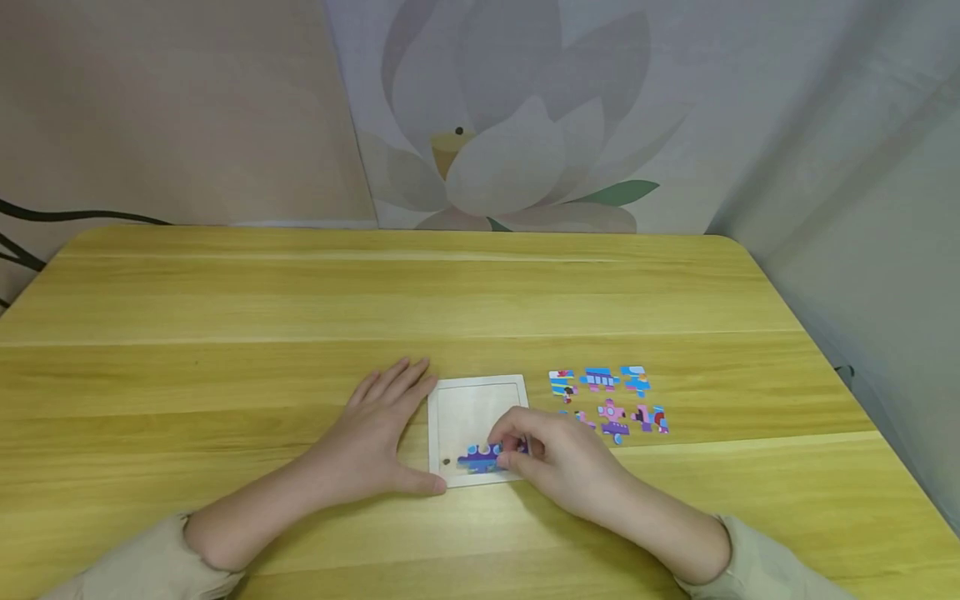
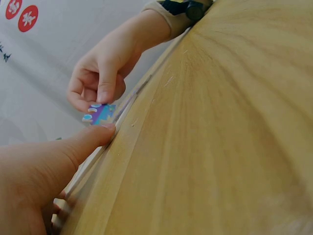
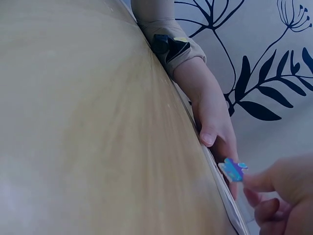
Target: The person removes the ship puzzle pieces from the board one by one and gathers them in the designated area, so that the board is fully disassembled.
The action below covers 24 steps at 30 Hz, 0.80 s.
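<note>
A shallow white-rimmed puzzle tray (image 1: pixel 480 382) lies on the table with a bare wooden inside and a small dark spot near its lower left corner. My right hand (image 1: pixel 562 454) pinches a purple and blue jigsaw piece (image 1: pixel 477 459) between thumb and fingers over the tray's lower part. In the left wrist view that piece (image 2: pixel 100 113) is held tilted, above the tray. Purple also shows behind the right fingers; whether it is a second piece I cannot tell. My left hand (image 1: pixel 382 433) rests along the tray's left side, fingers straight, thumb touching the lower left corner.
Several loose jigsaw pieces lie right of the tray, among them a blue and purple one (image 1: pixel 599 379) and a pink and purple one (image 1: pixel 611 412). The right hand partly covers some. The wooden table (image 1: pixel 225 292) ends at a curtain (image 1: pixel 525 108) behind.
</note>
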Each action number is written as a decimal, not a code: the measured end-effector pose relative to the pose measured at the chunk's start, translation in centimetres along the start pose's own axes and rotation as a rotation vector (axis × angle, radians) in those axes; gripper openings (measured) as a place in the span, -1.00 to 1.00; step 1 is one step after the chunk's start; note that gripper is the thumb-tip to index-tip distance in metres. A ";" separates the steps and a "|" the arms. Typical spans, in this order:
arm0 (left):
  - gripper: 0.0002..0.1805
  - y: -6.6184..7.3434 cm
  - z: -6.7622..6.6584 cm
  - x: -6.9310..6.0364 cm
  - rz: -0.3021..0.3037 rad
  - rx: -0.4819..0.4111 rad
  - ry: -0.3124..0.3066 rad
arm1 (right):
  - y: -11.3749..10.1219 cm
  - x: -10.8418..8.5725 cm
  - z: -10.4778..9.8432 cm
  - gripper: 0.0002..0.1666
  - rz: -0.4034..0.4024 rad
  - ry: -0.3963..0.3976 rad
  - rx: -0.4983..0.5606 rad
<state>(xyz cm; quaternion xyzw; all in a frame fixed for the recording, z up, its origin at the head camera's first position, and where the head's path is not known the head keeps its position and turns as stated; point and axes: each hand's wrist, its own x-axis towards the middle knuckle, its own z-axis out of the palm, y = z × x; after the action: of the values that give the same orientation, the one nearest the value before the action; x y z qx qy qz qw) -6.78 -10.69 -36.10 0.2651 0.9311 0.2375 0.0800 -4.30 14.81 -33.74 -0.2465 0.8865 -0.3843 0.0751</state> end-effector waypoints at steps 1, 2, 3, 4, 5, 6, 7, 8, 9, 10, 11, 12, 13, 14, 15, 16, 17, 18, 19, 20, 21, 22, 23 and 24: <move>0.35 0.0 0.0 0.0 0.003 0.000 0.004 | 0.0 0.0 -0.1 -0.79 0.001 0.003 0.020; 0.36 0.0 0.0 0.0 0.004 0.002 0.006 | 0.0 0.0 -0.2 -0.79 0.003 0.006 0.040; 0.36 0.0 0.0 0.0 0.004 0.002 0.008 | 0.1 0.0 -0.3 -0.79 0.003 0.008 0.059; 0.36 0.0 0.1 0.0 0.002 0.002 0.008 | 0.1 -0.1 -0.4 -0.80 0.000 0.010 0.081; 0.36 0.0 0.1 0.0 0.001 0.003 0.007 | 0.2 -0.1 -0.5 -0.80 0.001 0.011 0.100; 0.36 -0.1 0.1 0.0 0.001 0.005 0.007 | 0.2 -0.2 -0.7 -0.81 0.004 0.009 0.116; 0.36 -0.1 0.2 0.0 0.001 0.006 0.006 | 0.3 -0.3 -0.8 -0.82 0.009 0.004 0.134; 0.36 0.0 0.2 0.0 -0.002 0.007 0.002 | 0.3 -0.3 -1.0 -0.83 0.014 0.001 0.152; 0.36 0.0 0.2 0.0 -0.001 0.006 0.001 | 0.4 -0.4 -1.1 -0.85 0.020 -0.004 0.170; 0.36 0.0 0.2 0.0 0.001 0.005 -0.001 | 0.4 -0.5 -1.2 -0.85 0.027 -0.009 0.186; 0.36 0.1 0.2 0.1 0.003 0.007 -0.001 | 0.5 -0.6 -1.4 -0.86 0.035 -0.014 0.199; 0.35 0.1 0.2 0.1 0.006 0.007 -0.002 | 0.6 -0.8 -1.5 -0.87 0.043 -0.020 0.211; 0.35 0.1 0.3 0.1 0.007 0.006 -0.005 | 0.7 -0.9 -1.6 -0.87 0.049 -0.024 0.221; 0.35 0.1 0.3 0.1 0.008 0.006 -0.007 | 0.8 -1.0 -1.7 -0.86 0.054 -0.027 0.229; 0.35 0.2 0.3 0.1 0.009 0.006 -0.008 | 1.0 -1.2 -1.8 -0.86 0.060 -0.032 0.239; 0.35 0.2 0.3 0.1 0.011 0.007 -0.010 | 1.1 -1.4 -2.0 -0.86 0.064 -0.036 0.249; 0.35 0.2 0.3 0.1 0.012 0.009 -0.010 | 1.3 -1.5 -2.1 -0.86 0.065 -0.036 0.257; 0.35 0.2 0.2 0.1 0.013 0.008 -0.011 | 1.4 -1.7 -2.2 -0.86 0.070 -0.037 0.268; 0.35 0.2 0.2 0.1 0.013 0.008 -0.012 | 1.6 -1.8 -2.3 -0.86 0.073 -0.035 0.278; 0.35 0.2 0.2 0.1 0.013 0.008 -0.012 | 1.8 -1.9 -2.4 -0.87 0.072 -0.034 0.290; 0.35 0.1 0.2 0.1 0.013 0.009 -0.012 | 1.9 -2.0 -2.5 -0.87 0.072 -0.033 0.301; 0.35 0.1 0.2 0.1 0.011 0.011 -0.011 | 2.0 -2.1 -2.5 -0.87 0.066 -0.030 0.305; 0.35 0.1 0.1 0.0 0.010 0.011 -0.011 | 2.1 -2.2 -2.6 -0.87 0.064 -0.026 0.305; 0.35 0.1 0.1 0.0 0.008 0.011 -0.011 | 2.3 -2.3 -2.7 -0.88 0.065 -0.024 0.303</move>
<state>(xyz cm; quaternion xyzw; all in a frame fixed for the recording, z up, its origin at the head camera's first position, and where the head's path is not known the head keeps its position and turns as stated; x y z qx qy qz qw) -6.71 -10.57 -36.16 0.2706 0.9308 0.2314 0.0828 -3.99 19.02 -33.63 -0.2081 0.8249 -0.5081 0.1347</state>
